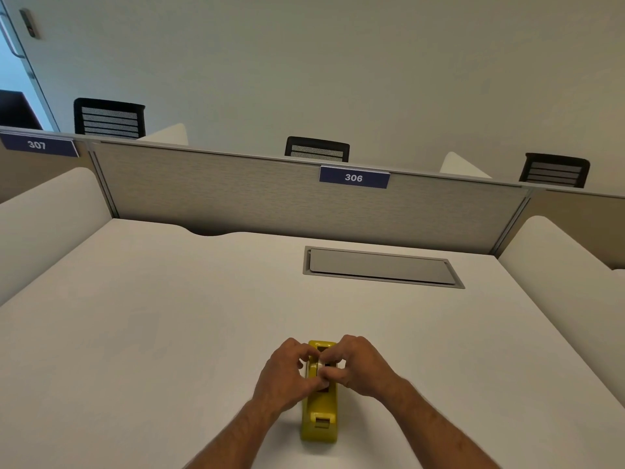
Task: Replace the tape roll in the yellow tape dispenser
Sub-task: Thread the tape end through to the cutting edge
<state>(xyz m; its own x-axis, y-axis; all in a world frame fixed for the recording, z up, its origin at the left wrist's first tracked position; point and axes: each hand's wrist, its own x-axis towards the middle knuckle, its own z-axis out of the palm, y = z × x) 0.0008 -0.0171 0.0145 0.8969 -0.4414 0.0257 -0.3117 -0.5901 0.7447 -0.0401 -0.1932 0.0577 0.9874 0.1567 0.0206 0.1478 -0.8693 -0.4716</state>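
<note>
Both my hands on the tape roll in the yellow dispenser, near centre of the desk.

Head view: yellow plastic tape dispenser (319,411) sits upright on the plain white desk (152,316), near edge, cutter end toward me. My left hand (284,377) comes in from the left side, my right hand (360,365) from the right, fingers (333,375) of both curled together and pinched on the pale off-white tape roll (315,366) sitting at the dispenser's far-middle slot. Roll mostly hidden by my fingers; cannot tell if it is fully seated. Far right on the desk, a flat grey rectangular cable hatch (380,267). Beyond it a beige fabric divider panel (236,194) with a blue "306" number tag (354,177); black mesh chair backs (317,148) past it.
</note>
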